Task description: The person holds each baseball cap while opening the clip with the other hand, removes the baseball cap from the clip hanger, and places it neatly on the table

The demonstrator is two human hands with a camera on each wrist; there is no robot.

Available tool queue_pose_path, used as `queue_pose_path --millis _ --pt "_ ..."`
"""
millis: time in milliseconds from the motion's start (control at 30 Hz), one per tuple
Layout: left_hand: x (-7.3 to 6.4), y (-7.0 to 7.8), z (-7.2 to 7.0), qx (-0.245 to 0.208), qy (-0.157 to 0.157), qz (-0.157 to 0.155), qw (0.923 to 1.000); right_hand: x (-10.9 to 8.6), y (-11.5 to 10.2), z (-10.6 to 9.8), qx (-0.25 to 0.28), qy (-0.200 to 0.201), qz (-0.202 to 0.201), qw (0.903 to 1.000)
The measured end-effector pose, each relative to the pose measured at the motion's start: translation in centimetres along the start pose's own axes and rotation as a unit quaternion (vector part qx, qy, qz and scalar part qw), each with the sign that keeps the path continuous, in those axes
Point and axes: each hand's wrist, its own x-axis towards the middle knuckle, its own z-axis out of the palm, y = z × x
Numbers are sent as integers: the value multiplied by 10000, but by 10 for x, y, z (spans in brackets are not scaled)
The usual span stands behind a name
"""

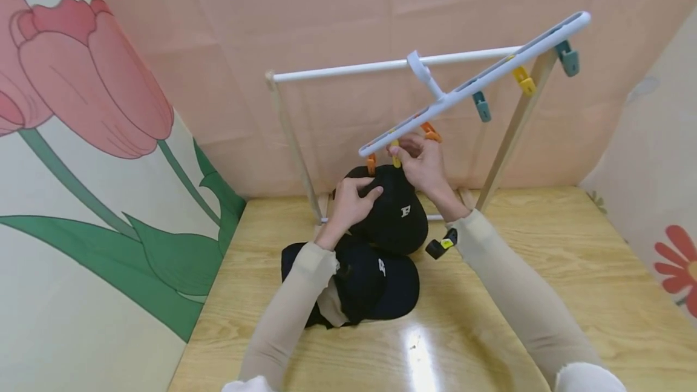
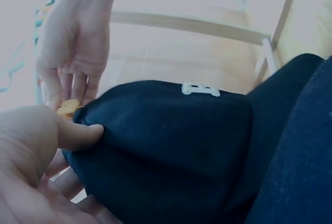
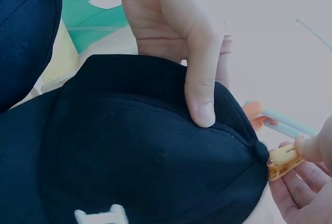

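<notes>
A black baseball cap with a white letter hangs at the low left end of a tilted pale-blue clip hanger. My left hand pinches the cap near its crown; in the right wrist view its thumb presses on the black fabric. My right hand pinches a yellow clip between thumb and fingers. That clip meets the cap's top edge in the right wrist view. Beside it, an orange clip reaches the cap's edge. Whether either clip bites the fabric, I cannot tell.
The hanger's hook rests by the white bar of a wooden rack. Farther along hang another orange clip, a yellow clip and teal clips. More dark caps lie piled on the wooden table.
</notes>
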Motion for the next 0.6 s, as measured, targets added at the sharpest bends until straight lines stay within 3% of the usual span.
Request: queue_pose_path --millis 300,600 --pt "2 1 0 148 -18 43 9999 11 29 1 65 -148 -10 9999" --pt "2 2 3 101 -75 13 9999 7 36 -5 -101 -480 -90 9988"
